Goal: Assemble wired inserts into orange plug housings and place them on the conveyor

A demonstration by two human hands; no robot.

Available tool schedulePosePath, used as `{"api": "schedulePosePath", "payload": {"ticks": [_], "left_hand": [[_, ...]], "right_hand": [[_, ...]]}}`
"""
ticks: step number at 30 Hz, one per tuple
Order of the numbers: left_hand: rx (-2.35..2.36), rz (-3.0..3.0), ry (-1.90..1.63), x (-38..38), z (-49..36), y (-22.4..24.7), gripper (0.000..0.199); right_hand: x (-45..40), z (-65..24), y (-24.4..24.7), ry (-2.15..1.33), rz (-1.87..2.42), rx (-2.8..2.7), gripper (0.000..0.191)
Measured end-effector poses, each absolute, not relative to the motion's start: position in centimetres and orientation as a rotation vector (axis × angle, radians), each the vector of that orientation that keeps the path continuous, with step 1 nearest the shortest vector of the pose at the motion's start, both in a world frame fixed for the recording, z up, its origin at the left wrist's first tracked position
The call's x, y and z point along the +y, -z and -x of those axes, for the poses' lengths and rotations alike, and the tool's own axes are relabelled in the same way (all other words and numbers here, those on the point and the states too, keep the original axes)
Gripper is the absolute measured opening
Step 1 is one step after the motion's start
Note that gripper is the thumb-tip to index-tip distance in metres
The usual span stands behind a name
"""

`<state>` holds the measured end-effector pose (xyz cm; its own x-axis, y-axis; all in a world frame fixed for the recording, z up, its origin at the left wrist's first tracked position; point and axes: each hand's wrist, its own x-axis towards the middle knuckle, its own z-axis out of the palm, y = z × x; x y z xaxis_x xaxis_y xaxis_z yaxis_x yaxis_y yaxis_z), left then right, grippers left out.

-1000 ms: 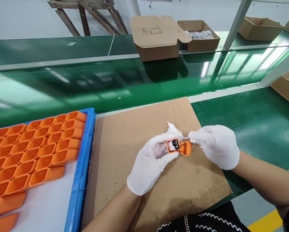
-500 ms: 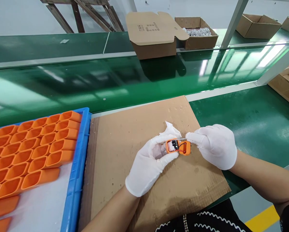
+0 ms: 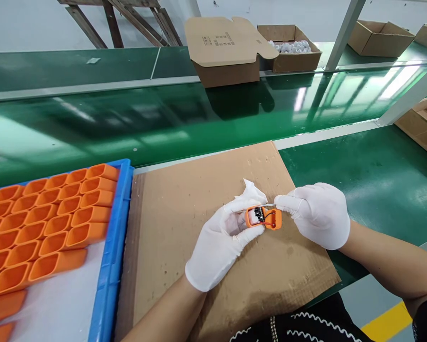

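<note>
My left hand (image 3: 217, 244), in a white glove, grips an open orange plastic housing (image 3: 248, 219) between thumb and fingers. Inside the housing sit a black part (image 3: 259, 214) and something white. Thin wires run across to a small orange cap (image 3: 277, 219) at its right end. My right hand (image 3: 315, 216), gloved too, is closed around a thin metal tool (image 3: 269, 205), which reaches left along the housing's upper edge. Its tip and exact kind cannot be made out. A crumpled white piece (image 3: 252, 191) sticks up behind my left fingers; whether it belongs to the glove is unclear.
Below my hands lies a cardboard sheet (image 3: 185, 204). At left, a blue tray (image 3: 108, 285) holds rows of orange sleeves (image 3: 53, 244). A shiny green belt (image 3: 156, 128) runs behind, with cardboard boxes (image 3: 231, 73) beyond it. A metal post (image 3: 345, 35) rises at right.
A small light spot on the green belt has shifted left. Both hands, the orange housing and the metal tool stay almost where they were.
</note>
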<state>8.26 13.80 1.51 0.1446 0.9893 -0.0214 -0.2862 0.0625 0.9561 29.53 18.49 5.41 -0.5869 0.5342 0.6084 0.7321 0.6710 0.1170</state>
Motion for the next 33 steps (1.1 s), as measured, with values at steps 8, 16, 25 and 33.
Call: {"api": "schedulePosePath", "payload": {"ticks": [8,16,25,33], "left_hand": [[0.905,-1.030,-1.204,13.91,-8.43,-1.50,0.034],[0.895,-1.040,-1.201,13.78,-8.31,-1.62,0.035],[0.900,-1.047,-1.208,13.93,-8.35,-1.31,0.034],[0.902,-1.053,-1.208,13.93,-8.30,-1.34,0.034]], "right_hand": [[18.42,-29.55,-5.55,0.461,0.975,-2.385,0.040],[18.32,-29.60,-5.33,0.441,0.995,-2.406,0.037],[18.29,-29.60,-5.24,0.473,0.990,-2.365,0.038],[18.36,-29.53,-5.31,0.505,0.972,-2.310,0.042]]}}
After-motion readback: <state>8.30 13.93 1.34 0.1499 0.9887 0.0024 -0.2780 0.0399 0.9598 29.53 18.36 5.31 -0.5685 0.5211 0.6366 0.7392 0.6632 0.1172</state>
